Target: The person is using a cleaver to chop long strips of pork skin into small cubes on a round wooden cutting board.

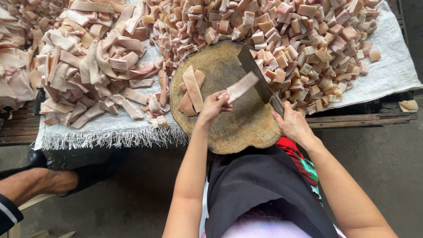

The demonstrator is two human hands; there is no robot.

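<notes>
Cleaver point(257, 75) handle hidden in right hand point(293, 125) grip | left hand point(213, 105) pinches meat strip point(241, 86) | chopping block point(229, 128) edge cut by apron

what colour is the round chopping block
Mottled olive-brown round wooden chopping block, seen in the head view.

Strips point(192, 90) on block point(229, 128); cubes point(308, 39) behind

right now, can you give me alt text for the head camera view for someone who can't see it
Seen from above, a person's left hand lifts a pale strip of pork skin over a round wooden chopping block while the right hand grips a cleaver. More long strips lie piled at the left and cut squares at the right, on a white woven cloth.
</notes>
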